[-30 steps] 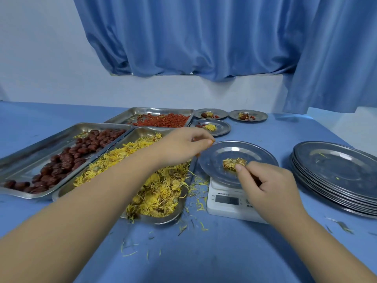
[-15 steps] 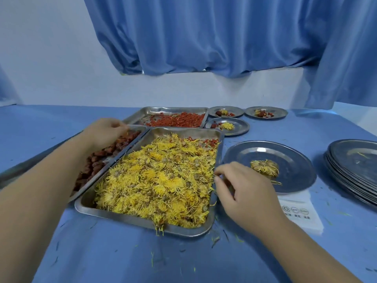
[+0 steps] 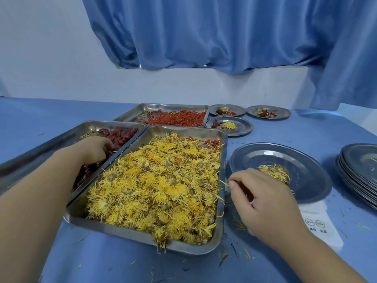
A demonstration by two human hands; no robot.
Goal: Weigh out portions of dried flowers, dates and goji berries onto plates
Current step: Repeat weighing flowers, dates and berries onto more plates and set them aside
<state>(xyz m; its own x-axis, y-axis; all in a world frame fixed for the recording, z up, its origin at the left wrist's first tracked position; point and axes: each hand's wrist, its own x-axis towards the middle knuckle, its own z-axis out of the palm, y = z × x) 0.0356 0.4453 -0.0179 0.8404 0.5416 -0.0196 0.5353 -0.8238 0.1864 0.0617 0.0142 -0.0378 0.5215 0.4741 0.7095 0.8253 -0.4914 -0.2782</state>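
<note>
Reaching among the dates (image 3: 120, 135), my left hand (image 3: 95, 150) curls down; whether it pinches 1 I cannot tell. Best lift 1 cleanly onto the plate (image 3: 306, 176) beside the flower (image 3: 274, 172); my right hand (image 3: 267, 205) idles, loosely curled.

shiny metal trays (image 3: 221, 203), matt blue cloth table cover (image 3: 102, 262)

A person's left hand (image 3: 95, 149) dips among the dates (image 3: 120, 135) just left of the flower tray (image 3: 222, 160), fingertips hidden; the right hand (image 3: 263, 201), fingers loosely curled, hovers just right of that tray; further right, a plate (image 3: 306, 158) bearing one dried flower (image 3: 274, 172) sits on a white scale (image 3: 320, 223); behind the flower tray lie goji berries (image 3: 179, 119).
</note>
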